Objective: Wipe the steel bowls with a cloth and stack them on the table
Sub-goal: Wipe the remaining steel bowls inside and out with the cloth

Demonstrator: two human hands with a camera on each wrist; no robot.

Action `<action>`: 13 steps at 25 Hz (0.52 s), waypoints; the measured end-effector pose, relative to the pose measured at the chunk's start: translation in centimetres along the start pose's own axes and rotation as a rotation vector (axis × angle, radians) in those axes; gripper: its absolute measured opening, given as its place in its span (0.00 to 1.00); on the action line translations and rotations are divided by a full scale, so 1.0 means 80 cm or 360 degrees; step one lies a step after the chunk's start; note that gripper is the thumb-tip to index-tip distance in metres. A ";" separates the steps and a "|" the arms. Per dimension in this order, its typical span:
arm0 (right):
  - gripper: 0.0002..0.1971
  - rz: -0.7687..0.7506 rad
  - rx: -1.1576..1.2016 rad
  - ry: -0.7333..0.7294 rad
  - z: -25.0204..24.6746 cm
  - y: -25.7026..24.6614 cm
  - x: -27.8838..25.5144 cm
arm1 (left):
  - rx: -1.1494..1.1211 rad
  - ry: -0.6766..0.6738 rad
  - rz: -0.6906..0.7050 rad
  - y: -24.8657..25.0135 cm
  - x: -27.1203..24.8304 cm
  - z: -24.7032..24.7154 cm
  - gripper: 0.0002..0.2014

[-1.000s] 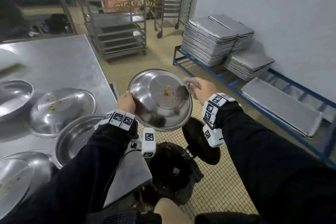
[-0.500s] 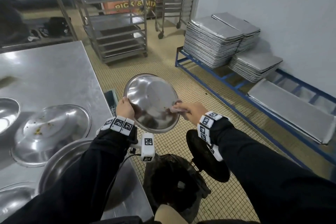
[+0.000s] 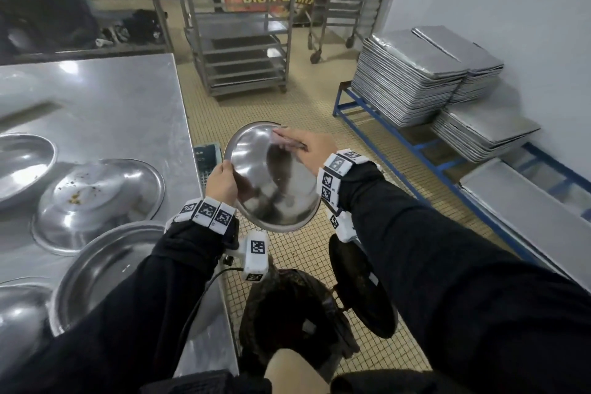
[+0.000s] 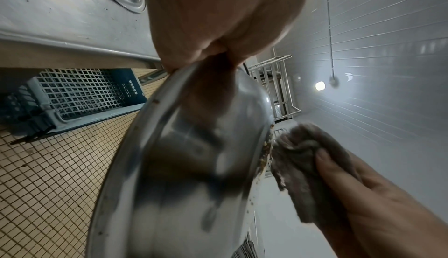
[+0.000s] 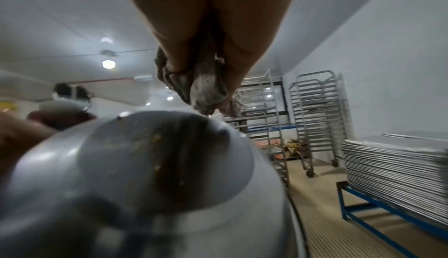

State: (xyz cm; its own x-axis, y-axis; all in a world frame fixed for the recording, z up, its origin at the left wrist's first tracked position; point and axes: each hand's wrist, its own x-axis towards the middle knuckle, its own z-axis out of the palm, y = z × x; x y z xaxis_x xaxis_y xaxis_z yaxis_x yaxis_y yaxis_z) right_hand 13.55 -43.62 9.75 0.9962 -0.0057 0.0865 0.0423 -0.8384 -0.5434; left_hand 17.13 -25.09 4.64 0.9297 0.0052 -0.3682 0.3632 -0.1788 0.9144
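Note:
A shallow steel bowl (image 3: 271, 179) is held tilted in the air above a black bin, off the table's right edge. My left hand (image 3: 222, 184) pinches its left rim (image 4: 155, 120). My right hand (image 3: 308, 147) grips a bunched grey cloth (image 3: 286, 141) at the bowl's far upper rim. In the left wrist view the cloth (image 4: 300, 158) touches the rim where brown crumbs cling. The right wrist view has the cloth (image 5: 201, 87) just above the bowl (image 5: 145, 158), which still carries food specks.
Several steel bowls lie on the steel table (image 3: 105, 99) at left, one upside down with crumbs (image 3: 96, 198). A black bin (image 3: 294, 320) stands below the hands. Stacked baking trays (image 3: 412, 73) on a blue frame and wheeled racks (image 3: 240, 19) line the far side.
The right hand swept the cloth across the bowl's inside, then up to the far rim. The pile of crumbs in the middle is gone. The bowl is tilted more steeply.

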 end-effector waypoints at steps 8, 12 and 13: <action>0.23 -0.0156 -0.0034 -0.0313 0.056 0.058 -0.081 | -0.0131 0.0133 -0.0008 -0.006 -0.010 -0.006 0.17; 0.16 0.0462 0.0606 0.0153 0.065 0.070 -0.128 | -0.0166 0.0186 0.0070 -0.011 -0.023 -0.004 0.15; 0.18 0.0517 0.0711 0.0282 0.071 0.062 -0.136 | -0.0165 0.0169 0.0077 -0.014 -0.027 -0.002 0.15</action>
State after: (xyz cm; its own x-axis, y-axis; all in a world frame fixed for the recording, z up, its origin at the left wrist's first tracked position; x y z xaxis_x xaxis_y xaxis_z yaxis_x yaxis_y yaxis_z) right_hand 3.34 -44.66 1.37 0.9372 -0.3478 -0.0261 -0.1975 -0.4674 -0.8617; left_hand 14.75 -24.76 4.46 0.9454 0.1039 -0.3088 0.3173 -0.0791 0.9450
